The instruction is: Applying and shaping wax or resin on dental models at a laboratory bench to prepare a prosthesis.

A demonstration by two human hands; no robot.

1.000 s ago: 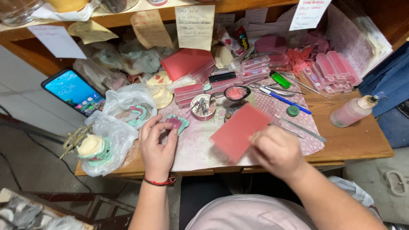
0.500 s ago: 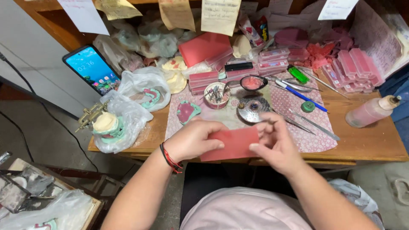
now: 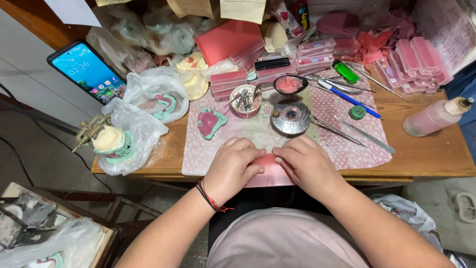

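Hands: two bare hands meet at the near edge of the table (image 3: pixel 426 154); the left hand (image 3: pixel 233 166), a red-and-black cord bracelet (image 3: pixel 210 197) on its wrist, and the right hand (image 3: pixel 305 164) both curl their fingers down onto one pink wax sheet (image 3: pixel 267 161), gripping it between them.
Wax sheet: one, lying at the table's front edge on the pink dotted mat (image 3: pixel 342 144), mostly covered by the hands; only a strip shows between and below them.
Centre of mat: one round metal burner (image 3: pixel 291 118) just beyond the right hand's fingers; one small cup of tools (image 3: pixel 244 101); one spoon holding pink wax (image 3: pixel 289 84); one pink-and-green dental model (image 3: pixel 210 122) beyond the left hand.
Instruments: at least two slim metal tools (image 3: pixel 364 135) to the right of the burner, one blue pen (image 3: pixel 349 99), one green lighter (image 3: pixel 345 72).
Right edge: one plastic bottle of pink liquid (image 3: pixel 436 116), lying tilted.
Left edge: one phone (image 3: pixel 87 72) with its screen lit; two clear bags (image 3: pixel 131 134) holding dental casts.
Back: stacks of pink wax boxes (image 3: pixel 317 49), too many and too crowded to count.
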